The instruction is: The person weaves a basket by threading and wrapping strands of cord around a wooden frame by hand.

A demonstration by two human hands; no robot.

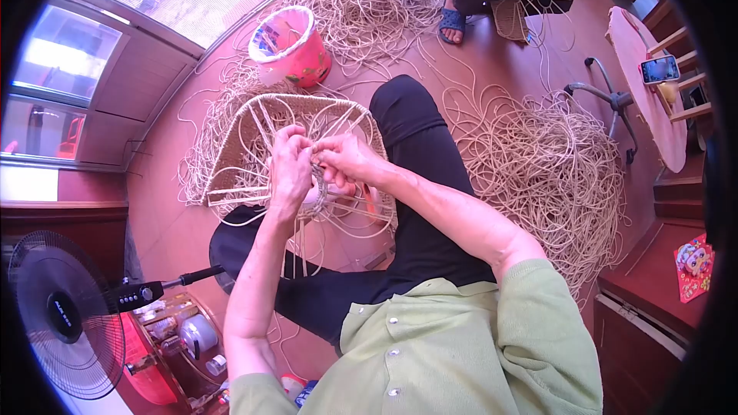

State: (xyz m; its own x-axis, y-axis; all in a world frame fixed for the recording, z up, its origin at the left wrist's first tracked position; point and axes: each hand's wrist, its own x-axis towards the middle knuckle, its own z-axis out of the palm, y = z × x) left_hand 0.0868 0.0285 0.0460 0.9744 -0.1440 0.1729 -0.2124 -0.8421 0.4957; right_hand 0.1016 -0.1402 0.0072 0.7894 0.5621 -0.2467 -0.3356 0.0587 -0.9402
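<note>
A half-woven cord basket point(228, 155) lies between my knees, its pale woven wall curving round the far and left sides. Loose cords run inward from the wall to a thick cord ring point(317, 204) near the middle. Just above that ring, my left hand point(292, 167) is closed, fingers bent and pinching the cord. My right hand point(347, 160) meets it from the right, its thumb and forefinger pinched together on the cord. The fingertips nearly touch, and the exact strand between them is too small to make out.
Big heaps of loose cord point(550, 177) cover the floor to the right and far side. A pink bucket point(296, 61) stands beyond the basket. Another person's sandalled foot point(453, 23) is at the top. A fan point(65, 315) stands left, a round stool point(646, 107) with a phone right.
</note>
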